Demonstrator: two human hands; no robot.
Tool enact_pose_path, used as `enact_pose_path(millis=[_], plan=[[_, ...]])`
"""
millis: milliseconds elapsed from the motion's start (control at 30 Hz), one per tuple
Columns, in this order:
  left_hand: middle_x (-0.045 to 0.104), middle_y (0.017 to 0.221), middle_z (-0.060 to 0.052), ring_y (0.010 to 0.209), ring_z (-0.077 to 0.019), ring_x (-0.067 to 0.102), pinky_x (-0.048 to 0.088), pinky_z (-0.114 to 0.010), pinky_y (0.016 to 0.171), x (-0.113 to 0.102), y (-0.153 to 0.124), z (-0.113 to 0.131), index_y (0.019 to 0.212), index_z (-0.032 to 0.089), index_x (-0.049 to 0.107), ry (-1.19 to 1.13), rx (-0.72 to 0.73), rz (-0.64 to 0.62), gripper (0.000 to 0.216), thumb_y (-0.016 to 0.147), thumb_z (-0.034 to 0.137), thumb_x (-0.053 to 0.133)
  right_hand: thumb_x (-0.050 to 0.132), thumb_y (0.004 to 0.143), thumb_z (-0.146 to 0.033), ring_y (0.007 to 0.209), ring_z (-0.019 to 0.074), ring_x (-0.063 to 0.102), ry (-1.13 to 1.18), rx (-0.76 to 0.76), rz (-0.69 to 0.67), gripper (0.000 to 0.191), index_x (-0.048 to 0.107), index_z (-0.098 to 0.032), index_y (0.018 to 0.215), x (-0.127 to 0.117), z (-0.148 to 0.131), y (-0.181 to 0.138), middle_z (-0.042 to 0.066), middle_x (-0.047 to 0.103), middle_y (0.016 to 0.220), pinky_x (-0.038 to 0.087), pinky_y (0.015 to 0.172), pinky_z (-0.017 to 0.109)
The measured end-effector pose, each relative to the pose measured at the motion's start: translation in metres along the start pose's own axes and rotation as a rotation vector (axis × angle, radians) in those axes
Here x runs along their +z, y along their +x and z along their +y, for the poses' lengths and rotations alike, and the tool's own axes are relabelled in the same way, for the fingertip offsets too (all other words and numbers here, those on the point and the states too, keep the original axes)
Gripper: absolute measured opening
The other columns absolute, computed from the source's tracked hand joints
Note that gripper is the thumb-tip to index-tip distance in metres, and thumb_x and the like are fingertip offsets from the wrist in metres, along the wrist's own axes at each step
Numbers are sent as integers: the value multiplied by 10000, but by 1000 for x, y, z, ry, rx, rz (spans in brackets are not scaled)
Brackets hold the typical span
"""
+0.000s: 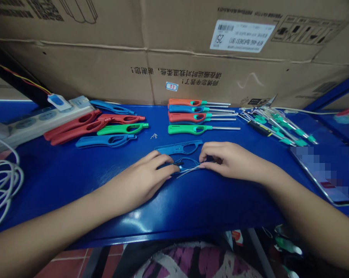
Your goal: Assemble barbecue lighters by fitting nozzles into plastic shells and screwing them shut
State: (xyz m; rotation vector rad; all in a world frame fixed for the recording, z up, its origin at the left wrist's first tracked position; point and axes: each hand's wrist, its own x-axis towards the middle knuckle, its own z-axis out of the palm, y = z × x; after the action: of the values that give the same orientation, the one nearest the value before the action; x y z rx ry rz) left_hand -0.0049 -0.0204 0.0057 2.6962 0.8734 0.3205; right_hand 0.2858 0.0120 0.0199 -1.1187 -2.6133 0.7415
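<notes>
My left hand is closed, its fingers around the rear of a blue lighter shell half. A small dark part shows at its fingertips, too small to name. My right hand pinches thin wires at the front end of that shell, and they slant down to the left over the table. Just beyond both hands lies another blue shell half, its inner side up. Much of the held shell is hidden by my left fingers.
Coloured lighter shells lie at left beside a power strip. Several assembled lighters are lined up at the back. Metal-tube parts, a screwdriver and a phone lie right. Small screws lie mid-table. A cardboard box stands behind.
</notes>
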Motion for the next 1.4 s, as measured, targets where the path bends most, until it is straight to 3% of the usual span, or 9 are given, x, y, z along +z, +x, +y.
enact_pose_path(millis=[233, 400, 500, 600, 700, 800, 933, 1067, 1400], plan=[[671, 1236, -95, 1126, -237, 573, 517, -396, 993, 5, -1, -3, 1304, 157, 600, -11, 9, 81, 289, 1043, 205, 486, 742, 865, -305, 612, 112, 484, 136, 209, -10, 144, 711, -177, 807, 4, 0, 7, -16, 608, 695, 357, 596, 247], [676, 1278, -99, 1141, -241, 602, 533, -400, 990, 8, -1, -9, 1436, 164, 516, 16, -8, 126, 408, 1036, 244, 518, 723, 883, -410, 619, 102, 465, 167, 98, 16, 235, 708, -176, 880, -3, 4, 5, -3, 616, 789, 383, 607, 241], [648, 1367, -71, 1199, -224, 589, 521, -377, 1023, 7, 0, -10, 1463, 204, 497, 18, 37, 144, 425, 1038, 217, 504, 674, 893, -484, 628, 117, 499, 152, 140, 171, 301, 706, -189, 940, -16, 17, 3, 22, 636, 881, 420, 610, 257], [649, 1379, -42, 1190, -208, 583, 535, -341, 998, 5, 0, -9, 1461, 232, 508, 3, 90, 108, 418, 1047, 188, 462, 632, 896, -404, 686, 166, 541, -157, 267, 518, 224, 689, -187, 890, -36, 46, -3, 64, 662, 916, 457, 718, 317], [704, 1244, -57, 1125, -208, 603, 563, -322, 925, 4, 0, -9, 1489, 229, 487, 2, 83, 96, 440, 1051, 195, 450, 595, 855, -255, 831, 240, 599, -392, 514, 699, 141, 701, -179, 908, -59, 88, -17, 119, 682, 984, 467, 852, 378], [707, 1100, -72, 1063, -203, 632, 575, -305, 871, 3, 0, -11, 1505, 235, 482, 4, 61, 100, 455, 1052, 205, 448, 622, 770, -181, 876, 282, 628, -398, 793, 713, 173, 730, -161, 904, -79, 127, -36, 141, 692, 972, 478, 873, 407], [678, 1064, -79, 1004, -193, 654, 578, -293, 835, 3, -1, -13, 1516, 256, 477, 8, 63, 99, 470, 1048, 214, 453, 642, 715, -161, 652, 221, 619, -310, 997, 674, 188, 763, -140, 858, -91, 157, -57, 109, 713, 836, 505, 683, 360], [677, 1043, -71, 1003, -192, 655, 576, -285, 827, 3, -2, -13, 1521, 277, 470, -4, 62, 94, 482, 1044, 209, 460, 700, 725, -248, 697, 192, 634, -269, 1009, 678, 230, 778, -180, 930, -88, 166, -62, 72, 739, 921, 512, 696, 319], [707, 1099, -76, 1029, -204, 667, 585, -314, 866, 0, -2, -12, 1459, 255, 539, -10, 59, 110, 436, 1027, 214, 494, 703, 678, -239, 831, 271, 624, -313, 927, 751, 80, 667, -192, 625, -87, 161, -59, 90, 652, 767, 495, 786, 377]])
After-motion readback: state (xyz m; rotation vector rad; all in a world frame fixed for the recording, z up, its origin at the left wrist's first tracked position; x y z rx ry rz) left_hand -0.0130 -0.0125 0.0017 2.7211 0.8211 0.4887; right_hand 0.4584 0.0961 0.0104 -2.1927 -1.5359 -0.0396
